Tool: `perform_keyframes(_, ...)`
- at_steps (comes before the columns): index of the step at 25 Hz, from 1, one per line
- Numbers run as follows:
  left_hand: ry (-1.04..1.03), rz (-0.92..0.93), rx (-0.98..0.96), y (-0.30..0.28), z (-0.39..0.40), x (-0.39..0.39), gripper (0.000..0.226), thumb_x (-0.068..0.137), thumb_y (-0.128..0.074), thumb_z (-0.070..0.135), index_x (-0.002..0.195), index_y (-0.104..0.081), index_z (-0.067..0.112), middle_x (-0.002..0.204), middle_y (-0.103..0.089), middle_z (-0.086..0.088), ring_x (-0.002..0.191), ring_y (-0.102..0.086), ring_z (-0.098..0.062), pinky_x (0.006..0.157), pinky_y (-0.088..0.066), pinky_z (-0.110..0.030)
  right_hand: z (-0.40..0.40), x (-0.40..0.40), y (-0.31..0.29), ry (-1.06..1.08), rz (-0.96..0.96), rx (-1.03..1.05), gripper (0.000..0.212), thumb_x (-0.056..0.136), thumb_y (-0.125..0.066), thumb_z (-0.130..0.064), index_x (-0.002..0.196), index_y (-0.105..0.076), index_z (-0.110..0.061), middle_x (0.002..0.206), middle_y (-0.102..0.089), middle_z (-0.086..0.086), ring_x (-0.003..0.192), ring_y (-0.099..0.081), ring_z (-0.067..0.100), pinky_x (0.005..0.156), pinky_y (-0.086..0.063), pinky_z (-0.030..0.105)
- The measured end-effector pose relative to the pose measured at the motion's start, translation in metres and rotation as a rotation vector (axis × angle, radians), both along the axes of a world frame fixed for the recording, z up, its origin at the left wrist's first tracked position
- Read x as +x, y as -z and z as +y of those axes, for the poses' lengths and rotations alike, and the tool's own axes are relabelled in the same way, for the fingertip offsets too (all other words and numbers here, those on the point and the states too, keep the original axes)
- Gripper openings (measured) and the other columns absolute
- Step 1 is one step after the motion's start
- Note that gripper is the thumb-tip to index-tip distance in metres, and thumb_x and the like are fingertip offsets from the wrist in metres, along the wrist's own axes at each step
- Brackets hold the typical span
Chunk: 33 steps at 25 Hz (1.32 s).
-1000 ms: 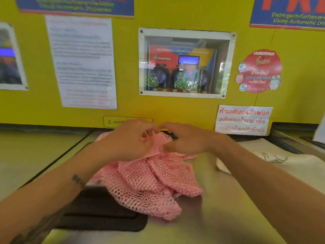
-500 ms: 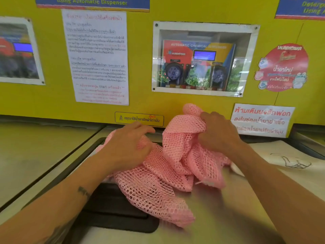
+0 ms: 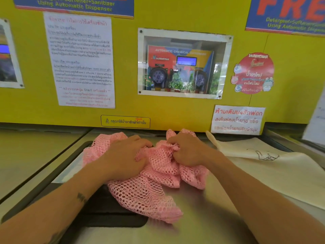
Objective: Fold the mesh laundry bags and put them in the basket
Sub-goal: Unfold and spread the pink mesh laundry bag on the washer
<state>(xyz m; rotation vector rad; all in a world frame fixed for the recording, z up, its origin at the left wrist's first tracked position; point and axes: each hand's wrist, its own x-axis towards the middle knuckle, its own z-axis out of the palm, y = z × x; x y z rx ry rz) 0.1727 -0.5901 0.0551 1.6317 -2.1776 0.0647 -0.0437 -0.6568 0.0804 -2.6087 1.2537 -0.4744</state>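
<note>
Head view: left hand (image 3: 123, 155) flat on pink mesh bag (image 3: 149, 187); right hand (image 3: 188, 150) fingers clenched gripping it.

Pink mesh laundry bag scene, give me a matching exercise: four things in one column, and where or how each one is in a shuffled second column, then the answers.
Things:
1. pink mesh laundry bag
2. left hand
3. right hand
4. cream cloth bag with a line drawing

States:
A. lying flat, right of both hands
B. pressing palm-down on the mesh
C. crumpled on the steel top
D. clenched around a bunch of mesh

Pairs: 1-C, 2-B, 3-D, 4-A
</note>
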Motion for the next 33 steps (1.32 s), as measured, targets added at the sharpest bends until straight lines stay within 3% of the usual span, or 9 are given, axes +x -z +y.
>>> perform_keyframes(6,0.081,0.059,-0.03,0.0,0.001,-0.009,0.045,0.083,-0.053,0.04,0.128,-0.051,0.04,0.12,-0.052,0.017,0.109,-0.05,-0.006,0.101,-0.039,-0.036,0.0,-0.067,-0.069,0.201,-0.233,-0.6,0.033,0.071,-0.046,-0.019,0.094,-0.07,-0.019,0.083,-0.054,0.002,0.077,-0.049,0.022,0.064,-0.042,0.037)
perform_keyframes(9,0.152,0.111,-0.042,0.001,0.0,-0.022,0.038,0.086,-0.058,0.032,0.123,-0.054,0.041,0.117,-0.049,0.017,0.106,-0.047,-0.004,0.097,-0.036,-0.032,-0.004,-0.107,-0.063,0.414,-0.096,-0.796,0.034,0.076,-0.06,-0.02,0.109,-0.066,-0.022,0.092,-0.048,0.008,0.078,-0.049,0.027,0.062,-0.037,0.035)
perform_keyframes(12,0.198,0.131,-0.061,0.003,0.001,-0.03,0.035,0.088,-0.058,0.031,0.121,-0.056,0.039,0.118,-0.05,0.016,0.108,-0.047,-0.004,0.095,-0.034,-0.028,-0.007,-0.137,-0.011,0.582,0.298,-0.456,0.041,0.082,-0.058,-0.025,0.123,-0.057,-0.024,0.116,-0.049,0.012,0.092,-0.051,0.032,0.072,-0.046,0.041)
perform_keyframes(15,0.186,0.124,-0.092,0.001,0.001,-0.033,0.032,0.088,-0.06,0.027,0.119,-0.059,0.034,0.116,-0.053,0.014,0.107,-0.049,-0.005,0.095,-0.035,-0.028,-0.002,-0.15,0.014,0.599,0.312,-0.034,0.051,0.085,-0.048,-0.028,0.136,-0.045,-0.025,0.132,-0.048,0.011,0.107,-0.051,0.032,0.092,-0.046,0.049)
perform_keyframes(20,0.169,0.157,-0.126,-0.008,0.007,-0.031,0.029,0.087,-0.056,0.025,0.114,-0.064,0.03,0.111,-0.059,0.012,0.101,-0.054,-0.006,0.092,-0.044,-0.031,0.013,-0.12,-0.022,0.61,0.319,-0.18,0.059,0.073,-0.05,-0.038,0.132,-0.044,-0.039,0.132,-0.042,0.006,0.124,-0.042,0.037,0.102,-0.028,0.056)
perform_keyframes(23,0.03,0.1,-0.113,-0.02,0.005,-0.014,0.04,0.081,-0.049,0.042,0.12,-0.057,0.04,0.122,-0.056,0.014,0.117,-0.051,-0.013,0.104,-0.039,-0.044,0.031,-0.068,-0.038,0.306,0.221,-0.285,0.06,0.077,-0.048,-0.041,0.137,-0.041,-0.041,0.142,-0.037,0.005,0.13,-0.036,0.033,0.102,-0.031,0.053)
perform_keyframes(28,-0.19,-0.006,0.243,-0.014,0.002,0.036,0.063,0.076,-0.059,0.062,0.135,-0.046,0.044,0.143,-0.045,0.002,0.129,-0.044,-0.025,0.107,-0.034,-0.043,0.041,0.027,-0.029,-0.134,0.238,0.179,0.081,0.084,-0.063,-0.052,0.151,-0.023,-0.032,0.153,-0.035,-0.007,0.136,-0.037,0.016,0.099,-0.032,0.028)
perform_keyframes(31,-0.257,0.216,-0.059,-0.011,0.0,0.052,0.041,0.081,-0.067,0.036,0.121,-0.059,0.037,0.13,-0.06,0.003,0.117,-0.056,-0.023,0.097,-0.044,-0.039,0.03,0.056,-0.009,-0.101,0.301,0.114,0.077,0.082,-0.068,-0.044,0.148,-0.032,-0.024,0.148,-0.045,0.001,0.127,-0.048,0.02,0.097,-0.04,0.03)
perform_keyframes(33,-0.322,0.309,-0.33,-0.016,0.0,0.059,0.035,0.084,-0.064,0.029,0.119,-0.06,0.03,0.123,-0.062,-0.003,0.11,-0.058,-0.026,0.092,-0.046,-0.041,0.022,0.063,-0.001,-0.114,0.052,-0.019,0.046,0.086,-0.065,-0.026,0.13,-0.05,-0.023,0.128,-0.061,0.004,0.11,-0.057,0.022,0.09,-0.048,0.04)
